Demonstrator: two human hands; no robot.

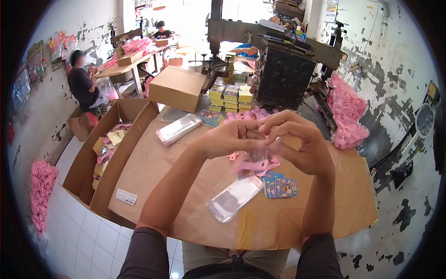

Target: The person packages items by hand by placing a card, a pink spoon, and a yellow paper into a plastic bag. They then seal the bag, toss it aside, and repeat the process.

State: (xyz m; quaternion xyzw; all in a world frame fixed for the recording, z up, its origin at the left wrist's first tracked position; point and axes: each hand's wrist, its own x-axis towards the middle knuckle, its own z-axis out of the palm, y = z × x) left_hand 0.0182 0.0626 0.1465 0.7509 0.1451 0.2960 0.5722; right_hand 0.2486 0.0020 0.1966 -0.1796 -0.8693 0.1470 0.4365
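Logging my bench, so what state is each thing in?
Clear plastic sleeve: pinched between left hand and right hand
Long brown cardboard carton: open, holding pieces
Brown cardboard box: top closed
Blue printed cards: loosely spread
Near stack of clear plastic sleeves: lying flat

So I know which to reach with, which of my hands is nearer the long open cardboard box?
Left. Your left hand is over the table, to the right of the box; your right hand is farther right, beyond the left.
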